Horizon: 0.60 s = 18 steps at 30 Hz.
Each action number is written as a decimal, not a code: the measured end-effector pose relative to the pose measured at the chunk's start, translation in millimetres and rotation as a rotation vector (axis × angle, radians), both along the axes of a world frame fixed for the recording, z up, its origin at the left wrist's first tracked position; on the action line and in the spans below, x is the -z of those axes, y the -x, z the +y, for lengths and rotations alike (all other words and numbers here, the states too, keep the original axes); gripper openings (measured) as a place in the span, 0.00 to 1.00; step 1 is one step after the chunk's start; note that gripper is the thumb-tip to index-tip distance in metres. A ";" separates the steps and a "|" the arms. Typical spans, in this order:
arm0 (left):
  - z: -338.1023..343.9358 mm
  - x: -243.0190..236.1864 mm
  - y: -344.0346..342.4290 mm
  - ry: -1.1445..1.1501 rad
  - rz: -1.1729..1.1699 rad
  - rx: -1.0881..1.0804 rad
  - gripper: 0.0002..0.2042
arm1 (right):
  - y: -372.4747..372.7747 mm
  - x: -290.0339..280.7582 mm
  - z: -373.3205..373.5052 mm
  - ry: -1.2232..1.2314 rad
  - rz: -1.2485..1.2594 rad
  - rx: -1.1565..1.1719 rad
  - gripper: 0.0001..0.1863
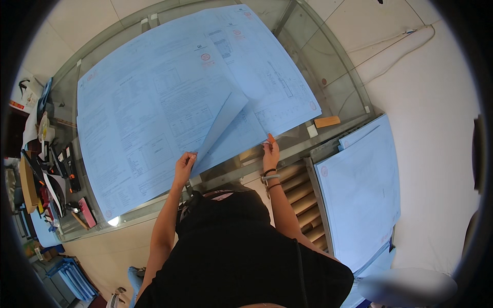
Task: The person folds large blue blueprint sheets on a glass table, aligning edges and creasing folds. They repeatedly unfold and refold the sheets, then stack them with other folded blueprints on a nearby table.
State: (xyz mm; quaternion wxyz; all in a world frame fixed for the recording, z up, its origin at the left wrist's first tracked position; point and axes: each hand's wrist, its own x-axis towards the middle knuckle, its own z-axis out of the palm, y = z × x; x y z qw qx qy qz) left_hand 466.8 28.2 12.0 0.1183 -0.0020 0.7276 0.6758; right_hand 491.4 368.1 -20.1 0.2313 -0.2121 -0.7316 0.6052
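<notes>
Large blue printed drawing sheets [146, 108] lie overlapped across a glass table. My left hand [186, 167] is closed in a pinch on the near edge of the top sheet, whose right corner [226, 115] is lifted and folded over toward the left. Further right, my right hand [270, 152] is at the near edge of a sheet underneath [251, 126], its thumb and fingers together on that edge. One of its fingertips shows an orange cover [270, 137]. Bracelets circle the right wrist.
A wooden block [327, 121] rests at the table's right edge. Another stack of blue sheets [359, 190] stands to my right, beside brown tubes [303, 203]. Tools [64, 169] and a pink phone-shaped object [87, 212] crowd the left end. A cable [405, 55] runs over the floor.
</notes>
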 end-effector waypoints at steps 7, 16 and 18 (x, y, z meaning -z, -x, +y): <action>-3.0 7.6 1.6 -0.011 0.010 0.005 0.09 | -1.2 -1.3 1.5 0.009 -0.013 -0.019 0.20; -1.3 3.0 0.6 -0.018 0.017 0.002 0.10 | 1.7 -13.9 -20.8 -0.256 -0.103 0.034 0.20; -3.0 4.8 -0.3 -0.009 -0.026 0.000 0.10 | 2.1 -16.3 -24.1 -0.238 -0.137 0.039 0.20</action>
